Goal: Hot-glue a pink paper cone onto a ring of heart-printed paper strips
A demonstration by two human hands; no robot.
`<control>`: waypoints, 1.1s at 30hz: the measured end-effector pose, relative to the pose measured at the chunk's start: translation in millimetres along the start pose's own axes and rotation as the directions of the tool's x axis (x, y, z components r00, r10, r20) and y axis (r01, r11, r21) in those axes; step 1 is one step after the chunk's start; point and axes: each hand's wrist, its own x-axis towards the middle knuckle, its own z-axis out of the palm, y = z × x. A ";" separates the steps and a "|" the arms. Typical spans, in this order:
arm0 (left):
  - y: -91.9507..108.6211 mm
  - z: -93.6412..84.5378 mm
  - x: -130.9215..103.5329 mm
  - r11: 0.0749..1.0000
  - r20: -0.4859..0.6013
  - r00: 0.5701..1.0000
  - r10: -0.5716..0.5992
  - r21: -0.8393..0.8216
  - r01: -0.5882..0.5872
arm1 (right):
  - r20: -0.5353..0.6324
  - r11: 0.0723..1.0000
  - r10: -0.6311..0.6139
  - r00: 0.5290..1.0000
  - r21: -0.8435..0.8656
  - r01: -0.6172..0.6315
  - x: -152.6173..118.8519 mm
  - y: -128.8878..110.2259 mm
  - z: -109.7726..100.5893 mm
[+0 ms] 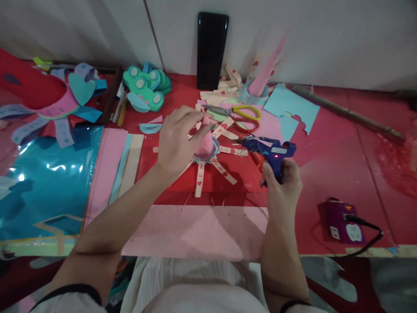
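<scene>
Near the middle of the red table, my left hand [179,139] is closed round the upper part of a pink paper cone [205,145]. The cone stands in a light blue scalloped ring, from which cream paper strips [200,178] with red letters and hearts spread outward. My right hand [283,180] grips the handle of a blue glue gun [273,152] with a lit red light. Its nozzle points left, over the strips to the right of the cone. My left palm hides part of the strips.
Scissors with yellow [249,113] and red handles lie behind the cone. A black phone [211,50] leans on the wall beside another pink cone [265,76]. A purple box [345,221] with a cable sits right; coloured sheets [107,169] and green cutouts [146,87] lie left.
</scene>
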 end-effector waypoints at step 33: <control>-51.7 -70.3 52.1 0.964 -0.105 0.992 0.075 -0.245 -0.099 | -0.201 0.982 -0.034 0.979 0.174 0.070 1.6 -6.2 -1.9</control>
